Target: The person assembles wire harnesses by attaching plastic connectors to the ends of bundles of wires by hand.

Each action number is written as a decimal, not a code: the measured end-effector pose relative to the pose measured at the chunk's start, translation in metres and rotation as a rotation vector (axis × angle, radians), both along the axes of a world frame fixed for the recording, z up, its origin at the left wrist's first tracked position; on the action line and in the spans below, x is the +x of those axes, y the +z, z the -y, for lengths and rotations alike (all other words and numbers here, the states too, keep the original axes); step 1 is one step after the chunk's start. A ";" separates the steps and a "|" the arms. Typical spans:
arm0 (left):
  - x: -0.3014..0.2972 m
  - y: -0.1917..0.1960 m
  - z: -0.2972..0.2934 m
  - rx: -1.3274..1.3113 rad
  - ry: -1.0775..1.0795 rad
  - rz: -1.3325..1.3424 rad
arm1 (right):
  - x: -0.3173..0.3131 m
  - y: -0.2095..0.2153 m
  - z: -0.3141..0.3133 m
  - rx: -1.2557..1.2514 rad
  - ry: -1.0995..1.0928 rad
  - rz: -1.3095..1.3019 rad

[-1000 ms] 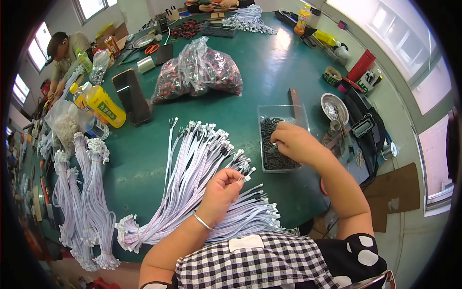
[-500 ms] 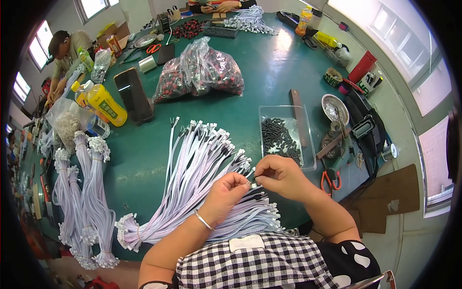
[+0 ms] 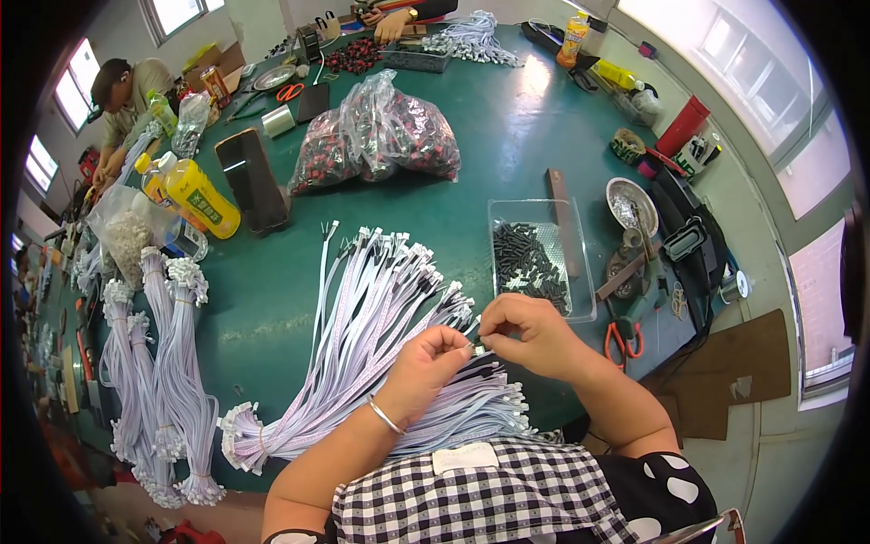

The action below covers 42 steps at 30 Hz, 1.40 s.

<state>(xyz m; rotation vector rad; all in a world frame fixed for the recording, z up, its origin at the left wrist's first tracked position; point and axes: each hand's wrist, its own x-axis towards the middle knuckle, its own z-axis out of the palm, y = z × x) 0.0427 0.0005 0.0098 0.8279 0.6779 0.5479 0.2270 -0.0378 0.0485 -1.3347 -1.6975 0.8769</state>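
My left hand (image 3: 424, 367), with a silver bangle on its wrist, pinches the end of a thin cable. Its fingertips almost meet those of my right hand (image 3: 533, 334), which is also closed in a pinch. What lies between my right fingertips is too small to make out; a dark bit and a white plug show at the meeting point. Beneath both hands spreads a large fan of white flat cables (image 3: 358, 317) with small plugs at their ends. Just beyond my right hand is a clear plastic tray (image 3: 585, 299) holding short black tubes (image 3: 524, 261).
Tied white cable bundles (image 3: 177, 363) lie at left. Beyond stand a phone (image 3: 254, 181), yellow drink bottles (image 3: 204, 198) and a bag of red and black parts (image 3: 376, 136). At right are a metal bowl (image 3: 630, 207) and orange-handled pliers (image 3: 623, 343). Other people sit at the far side.
My hands stay almost still in the same pinch. Across the table, another person's hand has reached toward the red and black parts.
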 end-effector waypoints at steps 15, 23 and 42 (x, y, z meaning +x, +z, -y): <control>0.000 -0.003 0.000 0.009 -0.016 0.009 | 0.002 0.002 0.000 -0.006 -0.011 -0.037; 0.000 -0.003 0.000 0.007 -0.014 0.018 | 0.001 -0.001 0.001 0.013 0.041 0.040; -0.006 -0.010 -0.003 0.341 -0.216 -0.190 | 0.011 -0.001 -0.002 0.014 0.088 0.104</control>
